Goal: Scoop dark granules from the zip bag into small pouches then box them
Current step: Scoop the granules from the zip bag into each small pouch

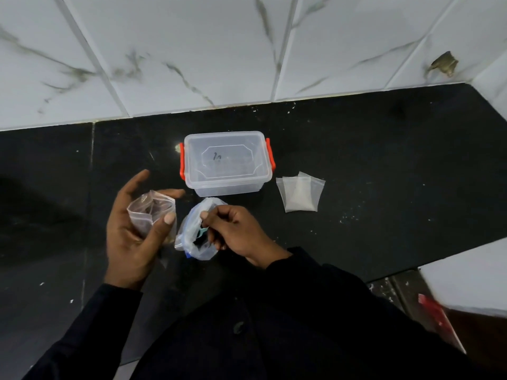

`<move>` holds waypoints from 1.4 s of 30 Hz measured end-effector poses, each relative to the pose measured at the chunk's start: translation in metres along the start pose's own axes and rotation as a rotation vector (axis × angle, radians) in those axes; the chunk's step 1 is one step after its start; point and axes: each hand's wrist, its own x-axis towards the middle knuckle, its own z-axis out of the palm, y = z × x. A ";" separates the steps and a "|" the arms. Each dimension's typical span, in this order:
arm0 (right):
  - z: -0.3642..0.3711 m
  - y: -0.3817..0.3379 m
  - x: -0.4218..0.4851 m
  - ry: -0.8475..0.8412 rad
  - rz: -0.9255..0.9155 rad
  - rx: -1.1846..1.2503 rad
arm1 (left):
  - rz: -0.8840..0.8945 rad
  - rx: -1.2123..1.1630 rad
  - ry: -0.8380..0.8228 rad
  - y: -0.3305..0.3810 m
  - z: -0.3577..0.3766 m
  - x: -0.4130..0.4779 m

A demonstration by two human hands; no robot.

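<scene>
- My left hand (129, 231) cups the small pouch (149, 212), thumb clamped on its film: light, limp and probably slippery, so I grip near the mouth.
- My right hand (233, 229) pinches the scoop (202, 231) inside the soft zip bag (192, 239), at 3 o'clock of the small pouch.
- The box (227, 160) sits lidded at 12 o'clock.

Only one wide-angle view is given, taken from the head and aimed forward and steeply down. The black counter (370, 165) is seen from close above, the tiled wall (192, 50) is bowed across the top, and the left hand (131, 234) and right hand (236, 231) are framed near the centre.
</scene>
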 end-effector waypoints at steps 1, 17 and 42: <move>-0.001 -0.001 0.000 0.005 0.007 0.000 | 0.004 -0.003 -0.004 0.001 0.001 0.001; 0.000 -0.032 -0.017 0.040 -0.101 0.096 | 0.008 0.087 0.058 0.014 0.000 0.003; -0.026 -0.079 -0.052 -0.085 -0.538 -0.523 | -0.155 -0.100 -0.200 0.039 0.003 0.007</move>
